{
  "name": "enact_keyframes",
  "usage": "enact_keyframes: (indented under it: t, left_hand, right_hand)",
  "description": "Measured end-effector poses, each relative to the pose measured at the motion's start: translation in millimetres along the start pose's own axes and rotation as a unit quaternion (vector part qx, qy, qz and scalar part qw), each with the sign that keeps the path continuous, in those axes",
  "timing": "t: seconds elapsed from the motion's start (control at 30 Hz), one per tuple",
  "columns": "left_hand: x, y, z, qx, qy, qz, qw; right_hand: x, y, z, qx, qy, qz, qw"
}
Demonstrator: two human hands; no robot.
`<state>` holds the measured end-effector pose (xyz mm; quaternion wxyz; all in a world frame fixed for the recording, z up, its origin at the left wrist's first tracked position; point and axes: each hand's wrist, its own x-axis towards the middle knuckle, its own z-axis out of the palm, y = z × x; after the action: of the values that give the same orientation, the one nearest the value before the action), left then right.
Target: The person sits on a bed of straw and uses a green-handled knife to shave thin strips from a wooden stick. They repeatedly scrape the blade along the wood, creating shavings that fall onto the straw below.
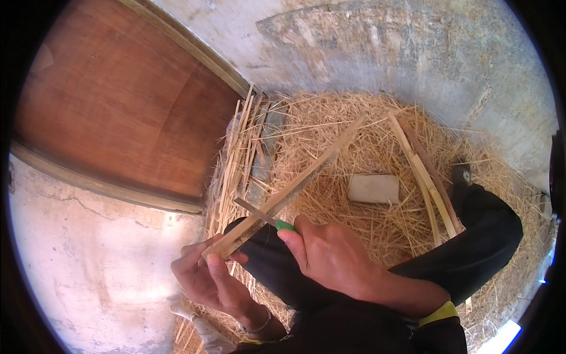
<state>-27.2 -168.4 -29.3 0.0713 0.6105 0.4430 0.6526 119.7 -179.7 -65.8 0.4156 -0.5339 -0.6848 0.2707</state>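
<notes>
Your left hand [218, 277] has its grip closed around the near end of the bamboo strip [306, 176], with the thumb pressed on top. The strip slants past the left side of the pale rectangular block [374, 189], its far end reaching beyond it. The strip is long, straight and tan, with a smooth, light upper face and a dark, mottled lower edge.

Your right hand [330, 251], nearer you than the block, has its grip clenched on the green-handled knife [285, 226]. The narrow, dark blade lies across the strip, to the block's left and on your side of it.

Straw-coloured shavings [318, 135] spread all around the block. To its right, more split lengths [425, 177] lean together beside your black-trousered right leg [483, 227]; left of it, thin slivers [236, 159] are heaped near the reddish-brown door panel [124, 100].
</notes>
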Motion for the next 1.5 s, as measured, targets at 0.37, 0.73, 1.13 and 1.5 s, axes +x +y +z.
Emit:
enact_keyframes:
  t: [0.37, 0.73, 1.13, 1.5]
  left_hand:
    - [-2.8, -2.4, -12.8, -0.042, -0.082, 0.002, 0.996]
    - [-1.7, -2.0, -10.8, -0.024, -0.054, -0.007, 0.998]
    - [5.4, -9.2, -12.3, 0.015, -0.037, 0.017, 0.999]
    - [3.0, -18.9, -20.4, 0.013, -0.051, 0.037, 0.998]
  right_hand:
    - [-7.3, -10.0, 3.7, -0.019, -0.001, -0.031, 0.999]
    - [-2.7, -3.2, 5.8, -0.017, 0.024, -0.004, 1.000]
    - [0.7, 7.4, 11.9, -0.020, 0.017, 0.009, 1.000]
    - [-5.5, -0.7, 19.3, 0.022, -0.002, -0.013, 1.000]
